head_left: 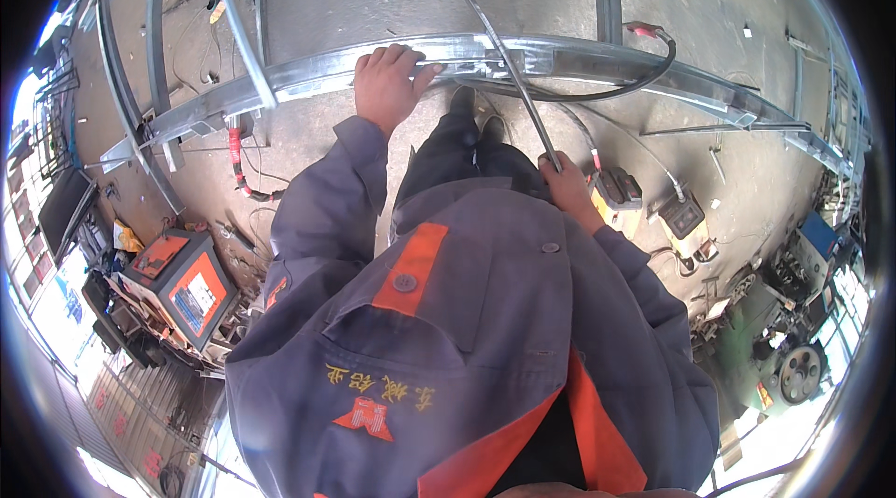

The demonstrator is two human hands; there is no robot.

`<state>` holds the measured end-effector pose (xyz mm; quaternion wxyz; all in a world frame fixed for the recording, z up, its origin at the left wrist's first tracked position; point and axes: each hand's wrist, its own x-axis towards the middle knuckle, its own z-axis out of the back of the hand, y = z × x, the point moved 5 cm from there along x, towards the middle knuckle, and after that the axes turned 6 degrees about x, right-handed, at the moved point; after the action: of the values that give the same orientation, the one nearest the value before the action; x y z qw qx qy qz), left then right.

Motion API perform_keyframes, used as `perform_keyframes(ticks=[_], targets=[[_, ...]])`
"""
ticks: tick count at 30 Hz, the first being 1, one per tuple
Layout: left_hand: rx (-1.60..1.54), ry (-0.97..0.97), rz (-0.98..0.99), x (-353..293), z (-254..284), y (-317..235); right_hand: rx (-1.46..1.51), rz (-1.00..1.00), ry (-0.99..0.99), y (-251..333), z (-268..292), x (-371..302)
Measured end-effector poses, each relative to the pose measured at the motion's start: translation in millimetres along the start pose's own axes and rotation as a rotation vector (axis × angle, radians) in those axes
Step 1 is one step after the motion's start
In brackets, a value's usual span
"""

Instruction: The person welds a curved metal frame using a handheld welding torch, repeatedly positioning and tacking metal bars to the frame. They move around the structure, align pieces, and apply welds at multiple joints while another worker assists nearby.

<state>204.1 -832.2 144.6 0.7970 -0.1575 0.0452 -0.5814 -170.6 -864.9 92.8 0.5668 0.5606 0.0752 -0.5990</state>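
Observation:
A long galvanized steel beam (308, 73) crosses in front of me. My left hand (385, 87) lies on top of it, left of the middle, fingers laid across toward its far edge and thumb spread to the right. Lower and to the right, my right hand (569, 188) is closed round the near end of a long thin metal bar (511, 64). The bar slants away to the upper left, passing over the beam near a bright joint (485, 59). Its far end runs out of view.
A black cable (644, 78) with a red end loops over the beam. Cordless tools or battery packs (618, 188) rest on the floor at right. Upright frame members (159, 31) stand at left, near an orange and grey box-shaped machine (191, 288). A green machine with a handwheel (800, 373) stands lower right.

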Motion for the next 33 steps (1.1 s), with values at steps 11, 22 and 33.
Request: perform_keyframes(ticks=[11, 22, 33], targets=[[0.018, -0.008, 0.077, -7, -4, -1, 0.026, 0.116, 0.122, 3, 7, -3], [0.125, 0.011, 0.05, -11, 14, 21, -0.267, 0.394, -0.666, 75, 267, 120], [0.183, 0.102, 0.026, -1, 11, 16, -0.829, -0.126, -0.173, 65, 320, 287]])
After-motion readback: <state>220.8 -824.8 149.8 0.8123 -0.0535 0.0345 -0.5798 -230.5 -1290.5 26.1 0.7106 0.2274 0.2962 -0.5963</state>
